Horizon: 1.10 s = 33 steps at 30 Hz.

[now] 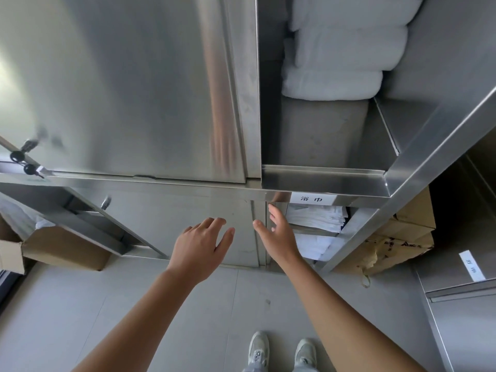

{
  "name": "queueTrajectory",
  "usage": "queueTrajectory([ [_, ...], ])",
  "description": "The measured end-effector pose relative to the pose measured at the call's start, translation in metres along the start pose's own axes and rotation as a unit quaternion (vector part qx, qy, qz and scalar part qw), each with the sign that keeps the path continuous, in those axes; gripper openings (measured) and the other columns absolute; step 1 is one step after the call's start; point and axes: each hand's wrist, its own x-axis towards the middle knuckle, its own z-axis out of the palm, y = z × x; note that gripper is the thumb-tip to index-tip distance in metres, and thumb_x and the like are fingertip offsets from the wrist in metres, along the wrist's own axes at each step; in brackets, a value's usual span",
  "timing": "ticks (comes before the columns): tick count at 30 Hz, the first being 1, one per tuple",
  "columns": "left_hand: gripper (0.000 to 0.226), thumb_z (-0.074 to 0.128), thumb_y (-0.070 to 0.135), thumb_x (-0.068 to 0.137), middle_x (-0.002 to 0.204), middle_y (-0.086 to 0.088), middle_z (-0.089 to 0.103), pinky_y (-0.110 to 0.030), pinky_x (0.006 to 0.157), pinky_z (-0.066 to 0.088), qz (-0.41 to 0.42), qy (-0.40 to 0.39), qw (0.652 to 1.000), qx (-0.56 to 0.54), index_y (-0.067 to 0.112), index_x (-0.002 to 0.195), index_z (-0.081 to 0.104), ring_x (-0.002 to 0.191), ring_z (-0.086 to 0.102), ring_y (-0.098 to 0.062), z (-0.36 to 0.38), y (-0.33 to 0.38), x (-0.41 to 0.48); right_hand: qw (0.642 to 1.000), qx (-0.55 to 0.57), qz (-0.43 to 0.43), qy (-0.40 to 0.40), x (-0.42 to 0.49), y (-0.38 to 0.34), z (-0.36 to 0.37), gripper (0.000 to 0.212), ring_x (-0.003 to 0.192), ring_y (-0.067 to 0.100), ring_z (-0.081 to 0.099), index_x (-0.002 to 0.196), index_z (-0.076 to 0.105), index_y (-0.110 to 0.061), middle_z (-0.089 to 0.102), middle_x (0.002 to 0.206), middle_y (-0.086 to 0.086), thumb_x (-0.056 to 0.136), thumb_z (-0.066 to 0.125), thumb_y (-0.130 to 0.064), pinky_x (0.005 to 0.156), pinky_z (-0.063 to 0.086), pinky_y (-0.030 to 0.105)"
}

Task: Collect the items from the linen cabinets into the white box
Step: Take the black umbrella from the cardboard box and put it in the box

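Note:
A steel linen cabinet [134, 89] fills the view. Its upper right compartment stands open and holds a stack of thick white towels [343, 49]. Below a white label [312, 199], the lower right compartment holds folded white linens [318, 217] on two shelves. My left hand [201, 245] is open, fingers spread, in front of the closed lower door [188, 210]. My right hand [279, 232] is open at the left edge of the lower open compartment, just beside the folded linens, holding nothing. No white box is in view.
An open steel door [442, 135] juts out at the right. Cardboard boxes sit at lower left [64, 251] and right [402, 237]. Keys [24, 159] hang in a lock at the left. Another steel cabinet [461, 318] stands at the lower right. My shoes [281, 350] are on the grey floor.

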Motion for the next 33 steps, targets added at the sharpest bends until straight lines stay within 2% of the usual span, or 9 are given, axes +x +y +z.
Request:
queueTrajectory([
  [6, 0.047, 0.029, 0.053, 0.099, 0.11, 0.005, 0.068, -0.027, 0.068, 0.043, 0.051, 0.014, 0.999, -0.013, 0.022, 0.122, 0.057, 0.087, 0.066, -0.018, -0.007, 0.026, 0.024, 0.999, -0.02, 0.003, 0.043, -0.019, 0.002, -0.059, 0.067, 0.146, 0.011, 0.037, 0.155, 0.038, -0.026, 0.041, 0.159, -0.009, 0.095, 0.062, -0.043, 0.119, 0.035, 0.042],
  [11, 0.044, 0.028, 0.053, 0.098, 0.101, 0.006, 0.066, -0.029, 0.068, 0.042, 0.126, 0.035, 0.991, -0.029, 0.024, 0.114, 0.057, 0.084, 0.064, -0.019, -0.017, 0.074, 0.051, 0.993, -0.04, -0.01, 0.112, -0.042, -0.013, -0.116, 0.053, 0.137, 0.006, 0.049, 0.146, 0.051, -0.025, 0.056, 0.146, -0.01, 0.096, 0.062, -0.041, 0.112, 0.038, 0.028],
  [13, 0.04, 0.032, 0.051, 0.098, 0.103, 0.006, 0.066, -0.029, 0.069, 0.04, 0.158, 0.043, 0.986, -0.04, 0.024, 0.114, 0.057, 0.088, 0.064, -0.021, -0.018, 0.097, 0.058, 0.989, -0.055, -0.021, 0.135, -0.053, -0.019, -0.135, 0.055, 0.135, 0.005, 0.049, 0.147, 0.051, -0.026, 0.055, 0.146, -0.013, 0.095, 0.061, -0.045, 0.109, 0.038, 0.027],
  [17, 0.042, 0.034, 0.05, 0.098, 0.112, 0.004, 0.066, -0.032, 0.08, 0.044, 0.211, 0.03, 0.975, -0.063, 0.022, 0.119, 0.057, 0.097, 0.063, -0.022, -0.011, 0.133, 0.061, 0.981, -0.082, -0.026, 0.173, -0.08, -0.021, -0.164, 0.059, 0.132, 0.0, 0.045, 0.149, 0.048, -0.029, 0.051, 0.148, -0.018, 0.095, 0.06, -0.051, 0.109, 0.036, 0.026],
  [20, 0.044, 0.028, 0.054, 0.098, 0.109, 0.006, 0.065, -0.033, 0.08, 0.045, 0.234, 0.012, 0.97, -0.068, 0.025, 0.117, 0.055, 0.093, 0.063, -0.02, -0.004, 0.154, 0.06, 0.974, -0.09, -0.021, 0.205, -0.1, -0.017, -0.184, 0.057, 0.135, 0.003, 0.046, 0.146, 0.05, -0.032, 0.053, 0.147, -0.02, 0.093, 0.06, -0.052, 0.113, 0.039, 0.033],
  [21, 0.045, 0.025, 0.055, 0.097, 0.107, 0.007, 0.065, -0.033, 0.08, 0.045, 0.24, 0.006, 0.969, -0.063, 0.026, 0.116, 0.055, 0.091, 0.062, -0.02, -0.001, 0.16, 0.06, 0.973, -0.089, -0.021, 0.214, -0.105, -0.015, -0.19, 0.055, 0.134, 0.003, 0.048, 0.144, 0.051, -0.033, 0.054, 0.143, -0.023, 0.093, 0.06, -0.051, 0.112, 0.041, 0.033],
  [24, 0.048, 0.021, 0.056, 0.096, 0.104, 0.006, 0.065, -0.034, 0.081, 0.045, 0.257, 0.002, 0.964, -0.062, 0.027, 0.114, 0.054, 0.089, 0.062, -0.021, 0.003, 0.183, 0.056, 0.967, -0.085, -0.015, 0.24, -0.123, -0.009, -0.209, 0.049, 0.129, 0.003, 0.053, 0.141, 0.052, -0.037, 0.055, 0.134, -0.03, 0.094, 0.06, -0.049, 0.1, 0.048, 0.023],
  [28, 0.054, 0.016, 0.058, 0.093, 0.101, 0.007, 0.065, -0.031, 0.073, 0.041, 0.275, 0.016, 0.959, -0.063, 0.026, 0.113, 0.055, 0.084, 0.062, -0.019, 0.002, 0.218, 0.055, 0.961, -0.093, -0.002, 0.26, -0.139, -0.001, -0.235, 0.054, 0.137, 0.007, 0.047, 0.146, 0.048, -0.037, 0.052, 0.147, -0.019, 0.095, 0.059, -0.051, 0.115, 0.041, 0.04],
  [33, 0.053, 0.015, 0.058, 0.093, 0.098, 0.009, 0.065, -0.028, 0.069, 0.035, 0.251, 0.04, 0.966, -0.054, 0.026, 0.106, 0.056, 0.079, 0.061, -0.017, 0.003, 0.243, 0.049, 0.968, -0.097, -0.013, 0.231, -0.145, 0.005, -0.258, 0.054, 0.138, 0.007, 0.046, 0.147, 0.048, -0.036, 0.052, 0.149, -0.017, 0.096, 0.06, -0.049, 0.117, 0.04, 0.042],
])
